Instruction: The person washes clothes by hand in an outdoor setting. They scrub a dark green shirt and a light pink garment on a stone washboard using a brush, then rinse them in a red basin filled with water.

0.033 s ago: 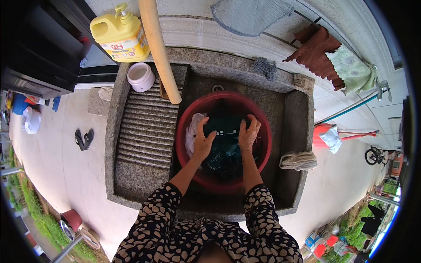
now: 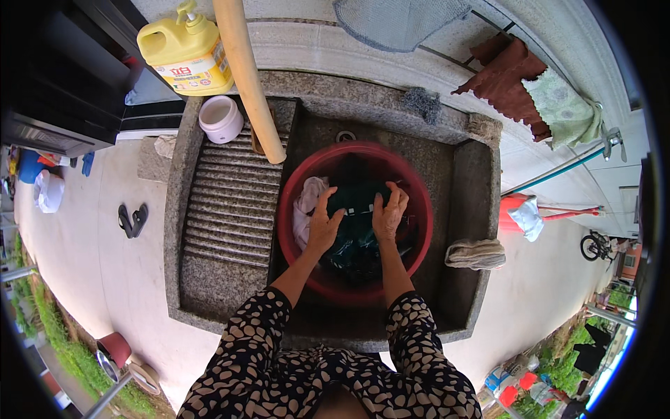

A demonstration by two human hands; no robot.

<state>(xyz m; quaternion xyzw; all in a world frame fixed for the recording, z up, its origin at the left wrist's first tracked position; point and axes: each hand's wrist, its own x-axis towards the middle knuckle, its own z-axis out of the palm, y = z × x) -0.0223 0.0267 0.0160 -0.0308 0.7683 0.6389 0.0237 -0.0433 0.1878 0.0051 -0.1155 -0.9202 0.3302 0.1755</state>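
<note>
In a red plastic basin (image 2: 286, 234), a dark green cloth (image 2: 357, 237) lies in dark water, with small pale patches showing on it. My left hand (image 2: 322, 227) holds the cloth's left side, thumb toward the middle and fingers curved. Opposite it, my right hand (image 2: 388, 216) grips the right side of the same cloth with bent fingers. The cloth and water hide parts of both grips. A pale pinkish cloth (image 2: 307, 202) rests against the basin's left inner wall, beside my left hand.
The basin stands in a stone sink (image 2: 473, 209) with a ribbed washboard (image 2: 227, 209) on its left. A wooden pole (image 2: 244, 77) slants over the washboard near a whitish tub (image 2: 220, 120) and a yellow pump jug (image 2: 187, 52). A folded rag (image 2: 476, 254) hangs on the right rim.
My right hand has shifted slightly left, toward my left hand. The whole view has moved a little; both hands stay on the green cloth.
</note>
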